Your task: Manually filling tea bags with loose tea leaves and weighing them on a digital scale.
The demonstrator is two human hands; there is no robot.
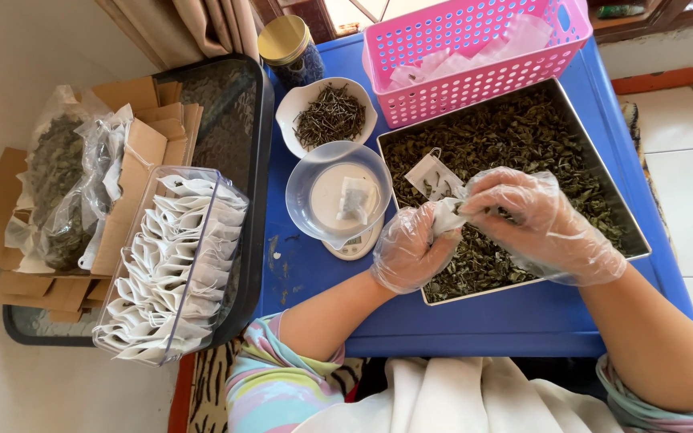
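Over tray (603, 180), hands (491, 228) pinching sachet (445, 215)

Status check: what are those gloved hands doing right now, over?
Left hand and right hand both gripping small white paper tea bag. Over metal tray of dried green leaves. Nothing obstructing.

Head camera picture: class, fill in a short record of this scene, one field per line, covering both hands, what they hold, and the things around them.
Left hand: left hand, in a clear glove, grips a small white tea bag
Right hand: right hand, gloved, pinches the same bag's top
Below hands: metal tray of dried green leaves
On scale: clear bowl holding one filled bag
Behind: white bowl of dark twigs, pink basket
Left side: clear box packed with white bags
Surface: blue table
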